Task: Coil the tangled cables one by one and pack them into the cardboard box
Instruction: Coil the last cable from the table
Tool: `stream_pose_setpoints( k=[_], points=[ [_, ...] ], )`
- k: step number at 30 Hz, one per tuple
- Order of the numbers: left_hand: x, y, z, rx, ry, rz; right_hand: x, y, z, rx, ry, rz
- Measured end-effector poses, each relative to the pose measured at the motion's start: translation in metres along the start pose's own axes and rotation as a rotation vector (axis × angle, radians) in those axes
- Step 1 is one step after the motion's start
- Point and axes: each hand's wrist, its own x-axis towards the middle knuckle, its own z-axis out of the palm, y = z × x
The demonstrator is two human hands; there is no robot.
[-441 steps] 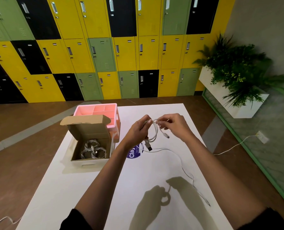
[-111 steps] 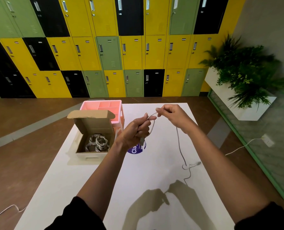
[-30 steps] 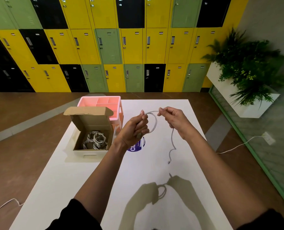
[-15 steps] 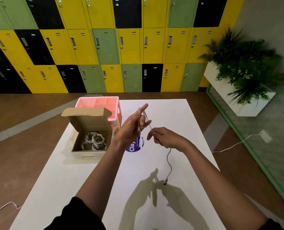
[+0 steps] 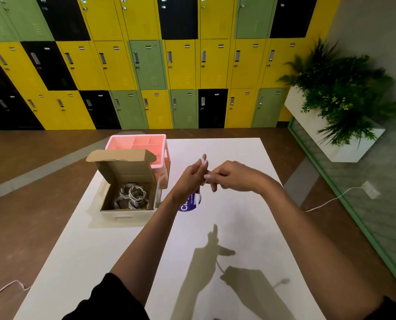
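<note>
I'm seeing white table [image 5: 238, 227] carrying open box [image 5: 127, 214] toward left edge, coiled cables [image 5: 131, 196] lying inside. Pink tray [image 5: 123, 144] standing just behind box, touching it. Purple sticker [image 5: 185, 207] lying flat right of box, partly hidden.

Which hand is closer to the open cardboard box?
Left. The left hand, holding the cable, is just right of the cardboard box; the right hand is farther right, beyond it.
</note>
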Motion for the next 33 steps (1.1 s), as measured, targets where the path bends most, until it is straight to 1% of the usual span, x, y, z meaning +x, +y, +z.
stream_pose_setpoints(
  k=[3, 7, 10, 13, 16, 18, 21, 24, 26, 28, 31, 33],
  points=[
    [0.000, -0.004, 0.001, -0.033, -0.134, -0.006, 0.001, -0.001, -0.013, -0.016, 0.137, -0.033],
    [-0.002, -0.006, 0.005, -0.057, -0.204, -0.060, 0.005, 0.004, -0.025, 0.066, 0.243, -0.056],
    [-0.007, -0.001, 0.004, -0.286, -0.289, -0.084, 0.008, 0.010, -0.029, 0.147, 0.298, -0.071],
    [-0.008, -0.002, 0.000, -0.534, -0.382, -0.114, 0.011, 0.017, -0.031, 0.320, 0.322, -0.089],
    [-0.006, -0.005, -0.003, -0.761, -0.490, -0.139, 0.013, 0.024, -0.026, 0.443, 0.304, -0.085],
    [-0.005, -0.003, -0.004, -0.873, -0.565, -0.152, 0.013, 0.029, -0.020, 0.479, 0.287, -0.087],
    [-0.005, -0.002, -0.007, -0.947, -0.609, -0.157, 0.012, 0.032, -0.013, 0.480, 0.215, -0.089],
    [-0.002, -0.004, -0.011, -1.017, -0.669, -0.135, 0.010, 0.031, -0.008, 0.528, 0.088, -0.027],
    [0.000, -0.004, -0.012, -1.023, -0.676, -0.128, 0.008, 0.032, -0.006, 0.613, 0.018, -0.031],
    [0.001, -0.003, -0.013, -0.989, -0.642, -0.137, 0.007, 0.032, -0.005, 0.655, 0.002, -0.062],
    [0.003, -0.001, -0.013, -0.942, -0.622, -0.153, 0.007, 0.031, -0.002, 0.615, 0.032, -0.092],
    [0.004, 0.000, -0.013, -0.884, -0.595, -0.157, 0.009, 0.032, 0.001, 0.626, 0.078, -0.079]
  ],
)
